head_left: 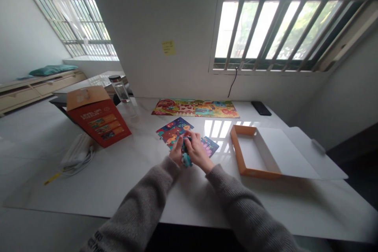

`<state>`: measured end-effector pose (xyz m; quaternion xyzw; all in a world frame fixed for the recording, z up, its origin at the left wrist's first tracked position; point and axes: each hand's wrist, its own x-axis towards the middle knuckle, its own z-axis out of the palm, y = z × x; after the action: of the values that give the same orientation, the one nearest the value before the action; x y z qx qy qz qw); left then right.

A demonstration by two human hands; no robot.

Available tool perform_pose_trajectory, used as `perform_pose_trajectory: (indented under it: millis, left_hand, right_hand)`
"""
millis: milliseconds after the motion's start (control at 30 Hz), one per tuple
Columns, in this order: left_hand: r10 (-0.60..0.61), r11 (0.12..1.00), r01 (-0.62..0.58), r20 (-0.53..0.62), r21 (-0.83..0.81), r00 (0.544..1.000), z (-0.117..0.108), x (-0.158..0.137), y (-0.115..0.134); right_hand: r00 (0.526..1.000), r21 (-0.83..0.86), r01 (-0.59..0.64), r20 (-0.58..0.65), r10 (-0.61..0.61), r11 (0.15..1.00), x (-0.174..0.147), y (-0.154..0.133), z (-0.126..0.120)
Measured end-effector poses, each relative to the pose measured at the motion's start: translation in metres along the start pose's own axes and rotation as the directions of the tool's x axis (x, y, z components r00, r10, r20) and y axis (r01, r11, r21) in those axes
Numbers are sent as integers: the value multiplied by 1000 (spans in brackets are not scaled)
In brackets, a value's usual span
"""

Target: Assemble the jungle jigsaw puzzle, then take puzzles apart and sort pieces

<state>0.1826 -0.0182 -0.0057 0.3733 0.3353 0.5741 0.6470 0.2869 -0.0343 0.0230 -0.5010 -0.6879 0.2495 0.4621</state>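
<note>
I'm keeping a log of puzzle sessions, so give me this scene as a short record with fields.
Hands: left hand and right hand together on a teal piece
Near hands: dark puzzle, partly hidden by them
Back of table: bright puzzle; phone farther right
Left side: red box, bottle
Right side: orange box, open

White, faintly veined surface (103, 181), read from its middle, where dark puzzle sections (169, 130) lie. At twelve o'clock, a farm-animal puzzle strip (189, 107); at two, a black phone (261, 108); at three, an open orange-walled box (238, 150). At nine, a white corded block (77, 151); nearer ten, a red box (103, 116) and glass bottle (119, 89).
</note>
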Motion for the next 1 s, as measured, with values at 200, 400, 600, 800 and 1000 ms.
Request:
perform_pose_trajectory:
  millis: [200,400,600,800,1000]
  left_hand:
    - [150,958,-159,56,238,987,-9,1,-9]
    - [107,964,-127,98,235,989,-4,-4,-7]
    - [84,974,-98,73,205,994,-2,-5,-1]
    - [1,974,-36,154,225,988,2,-9,3]
    - [-29,961,-24,186,276,982,2,-10,4]
  right_hand:
    - [972,262,-95,234,32,960,-13,-13,-22]
    - [974,163,-88,223,50,983,4,-22,-118]
    - [934,-163,-340,60,353,926,40,49,-241]
    - [909,-457,-274,163,383,846,39,121,-260]
    - [979,-693,31,165,117,720,39,136,-255]
